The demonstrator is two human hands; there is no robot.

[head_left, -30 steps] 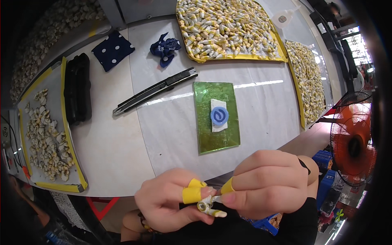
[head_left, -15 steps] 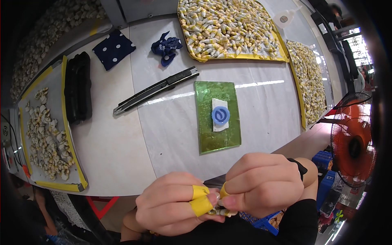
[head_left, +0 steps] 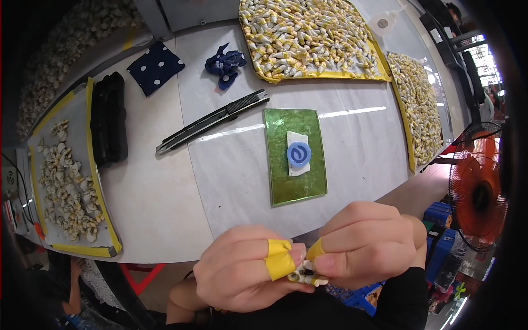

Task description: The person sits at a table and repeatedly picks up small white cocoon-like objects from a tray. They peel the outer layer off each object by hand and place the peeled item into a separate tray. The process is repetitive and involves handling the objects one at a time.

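Close to my body, below the table's near edge, my left hand (head_left: 239,269) and my right hand (head_left: 368,245) meet fingertip to fingertip. Yellow tape wraps fingers on both. Pinched between them is a small white piece with grey and dark marks (head_left: 314,279); the fingers cover most of it. Beyond the hands, a green glass plate (head_left: 297,190) lies on the table. On it sits a white block (head_left: 298,169) with a round blue disc (head_left: 298,154) on top.
A black utility knife (head_left: 214,122) lies left of the plate, near a crumpled blue cloth (head_left: 224,66) and a dotted cloth (head_left: 155,69). Yellow-edged trays (head_left: 324,77) hold many small pieces. A black container (head_left: 109,118) stands left; an orange fan (head_left: 478,192) stands right.
Both hands have shifted slightly right and up in the picture. More of the small piece shows between the fingertips. The things on the table keep their places.
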